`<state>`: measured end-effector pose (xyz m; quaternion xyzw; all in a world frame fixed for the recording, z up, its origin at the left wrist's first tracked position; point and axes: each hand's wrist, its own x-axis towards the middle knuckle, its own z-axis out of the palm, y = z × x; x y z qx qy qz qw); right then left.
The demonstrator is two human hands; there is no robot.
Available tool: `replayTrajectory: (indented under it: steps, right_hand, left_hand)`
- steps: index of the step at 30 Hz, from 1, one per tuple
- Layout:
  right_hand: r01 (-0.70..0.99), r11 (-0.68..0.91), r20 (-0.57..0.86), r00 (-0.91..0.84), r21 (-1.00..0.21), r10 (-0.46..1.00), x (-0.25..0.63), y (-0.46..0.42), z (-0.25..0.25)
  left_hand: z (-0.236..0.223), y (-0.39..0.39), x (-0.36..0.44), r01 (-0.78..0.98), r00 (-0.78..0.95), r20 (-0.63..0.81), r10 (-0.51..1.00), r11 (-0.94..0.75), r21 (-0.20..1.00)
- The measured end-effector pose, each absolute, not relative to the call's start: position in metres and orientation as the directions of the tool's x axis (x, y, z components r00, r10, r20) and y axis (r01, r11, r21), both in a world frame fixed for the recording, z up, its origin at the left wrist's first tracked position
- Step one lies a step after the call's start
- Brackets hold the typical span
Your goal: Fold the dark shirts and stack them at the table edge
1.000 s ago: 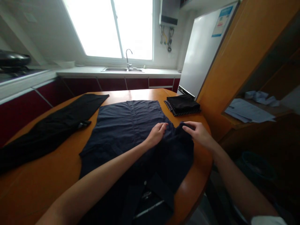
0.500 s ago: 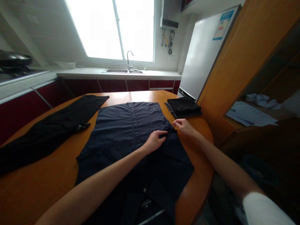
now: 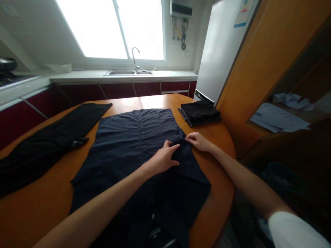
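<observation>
A dark navy shirt (image 3: pixel 129 144) lies spread flat on the orange wooden table (image 3: pixel 38 203). My left hand (image 3: pixel 164 159) rests on the shirt near its right side, fingers curled and pressing on a folded-in sleeve. My right hand (image 3: pixel 199 141) lies at the shirt's right edge, its fingers together, pinching the cloth at the fold. The two hands are a short way apart, with the folded sleeve between them.
A long black garment (image 3: pixel 46 141) lies along the table's left. A folded black stack (image 3: pixel 200 113) sits at the far right corner. Behind are a counter with a sink (image 3: pixel 129 72), a white fridge (image 3: pixel 222 51) and a wooden cabinet (image 3: pixel 271 55) with papers (image 3: pixel 276 119).
My right hand carried the sleeve inward from the table's right edge and laid it on the shirt. My left hand slid slightly nearer and pressed down. The view shifted a little.
</observation>
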<state>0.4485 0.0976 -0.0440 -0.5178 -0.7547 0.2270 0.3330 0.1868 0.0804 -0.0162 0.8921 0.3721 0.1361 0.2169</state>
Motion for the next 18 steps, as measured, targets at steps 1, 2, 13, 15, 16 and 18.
replayTrajectory:
  steps: [1,2,13,15,16,18]
  right_hand:
    - [0.655,0.360,0.281,-0.228,-0.664,0.932,0.448,0.098,-0.046]
    - [0.674,0.358,0.290,-0.216,-0.646,0.932,0.447,0.098,-0.047]
    - [0.532,0.349,0.310,-0.165,-0.771,0.936,0.448,0.097,-0.051]
    - [0.503,0.352,0.302,-0.181,-0.789,0.936,0.449,0.098,-0.051]
    - [0.507,0.350,0.299,-0.182,-0.787,0.937,0.449,0.097,-0.050]
    - [0.565,0.339,0.297,-0.169,-0.752,0.940,0.447,0.097,-0.049]
  left_hand:
    - [-0.012,0.074,0.187,0.620,0.690,0.120,0.714,-0.668,0.412]
    - [-0.008,0.066,0.189,0.618,0.703,0.167,0.691,-0.710,0.338]
    - [-0.006,0.007,0.221,0.009,0.977,0.212,0.013,-1.000,0.019]
    - [-0.009,0.007,0.223,-0.013,0.973,0.230,-0.014,-1.000,-0.006]
    - [-0.010,0.007,0.224,-0.026,0.971,0.237,-0.028,-1.000,-0.010]
    - [-0.011,0.007,0.224,-0.066,0.968,0.242,-0.064,-0.998,-0.002]
